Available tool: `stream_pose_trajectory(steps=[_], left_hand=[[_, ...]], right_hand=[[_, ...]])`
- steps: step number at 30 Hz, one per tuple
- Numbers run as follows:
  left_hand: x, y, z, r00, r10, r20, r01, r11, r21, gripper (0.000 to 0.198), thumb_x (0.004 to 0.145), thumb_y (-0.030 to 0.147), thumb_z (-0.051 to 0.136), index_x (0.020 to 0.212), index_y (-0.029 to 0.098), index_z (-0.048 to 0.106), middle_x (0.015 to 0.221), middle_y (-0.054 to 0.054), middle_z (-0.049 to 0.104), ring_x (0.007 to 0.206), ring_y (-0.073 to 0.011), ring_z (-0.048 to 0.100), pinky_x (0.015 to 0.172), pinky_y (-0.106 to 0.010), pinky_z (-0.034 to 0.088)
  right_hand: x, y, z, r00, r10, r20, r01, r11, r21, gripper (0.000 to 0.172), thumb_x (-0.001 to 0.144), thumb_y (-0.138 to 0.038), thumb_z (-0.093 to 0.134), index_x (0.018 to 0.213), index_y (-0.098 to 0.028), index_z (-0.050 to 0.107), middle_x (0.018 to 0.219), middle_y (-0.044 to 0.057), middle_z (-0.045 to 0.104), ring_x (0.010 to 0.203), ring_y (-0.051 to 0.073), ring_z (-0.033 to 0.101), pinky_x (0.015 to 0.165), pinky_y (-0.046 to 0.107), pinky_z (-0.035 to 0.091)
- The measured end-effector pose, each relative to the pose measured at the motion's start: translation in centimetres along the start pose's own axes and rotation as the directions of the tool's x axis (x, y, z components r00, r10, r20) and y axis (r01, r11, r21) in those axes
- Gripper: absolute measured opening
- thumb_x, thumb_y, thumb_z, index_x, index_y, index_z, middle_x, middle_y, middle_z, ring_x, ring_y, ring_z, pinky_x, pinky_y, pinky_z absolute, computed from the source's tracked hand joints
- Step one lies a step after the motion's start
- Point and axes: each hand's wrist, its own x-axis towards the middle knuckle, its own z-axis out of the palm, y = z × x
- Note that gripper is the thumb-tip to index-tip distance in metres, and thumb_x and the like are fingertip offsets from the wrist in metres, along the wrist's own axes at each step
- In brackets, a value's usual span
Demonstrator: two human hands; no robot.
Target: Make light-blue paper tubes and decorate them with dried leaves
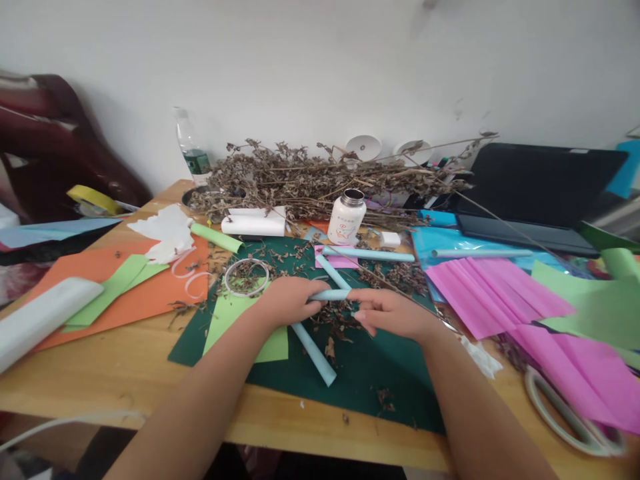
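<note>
My left hand [290,299] is closed round one end of a short light-blue paper roll [333,294] held level above the dark green cutting mat [350,373]. My right hand [393,312] pinches the roll's other end with its fingertips. Below the hands a longer light-blue roll [314,353] lies slanted on the mat. Another blue roll [333,271] leans just behind the held one, and two more [370,255] [480,253] lie further back. Dry crumbled leaves are scattered over the mat around my hands.
A heap of dried branches [320,180] runs along the back, with a white bottle [346,217] before it. Orange and green paper [125,287] lie left, a tape ring [246,277] near my left hand. Pink pleated paper [505,300], a laptop [540,193] and tape [570,413] sit right.
</note>
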Motion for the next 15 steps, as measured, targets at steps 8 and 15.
stream_pose_trajectory(steps=[8, 15], left_hand=[[0.15, -0.20, 0.18, 0.998, -0.017, -0.063, 0.019, 1.000, 0.018, 0.029, 0.078, 0.042, 0.032, 0.099, 0.029, 0.047, 0.090, 0.003, 0.060, 0.080, -0.0172, 0.055, 0.060, -0.024, 0.038], [0.34, -0.53, 0.15, 0.997, -0.024, -0.070, 0.022, 0.999, -0.026, 0.043, 0.081, 0.046, 0.017, 0.104, 0.024, 0.046, 0.096, -0.002, 0.058, 0.086, -0.0182, 0.053, 0.067, -0.026, 0.038]], right_hand=[[0.14, -0.11, 0.11, 1.000, 0.002, -0.008, -0.001, 0.993, 0.119, 0.048, 0.074, -0.031, 0.046, 0.118, -0.015, 0.037, 0.049, -0.005, 0.051, 0.045, 0.006, 0.040, 0.045, 0.019, 0.029], [0.49, -0.59, 0.64, 0.998, 0.000, -0.056, 0.008, 0.991, 0.130, 0.044, 0.076, -0.031, 0.043, 0.117, -0.017, 0.036, 0.051, -0.005, 0.050, 0.042, 0.005, 0.035, 0.042, 0.018, 0.026]])
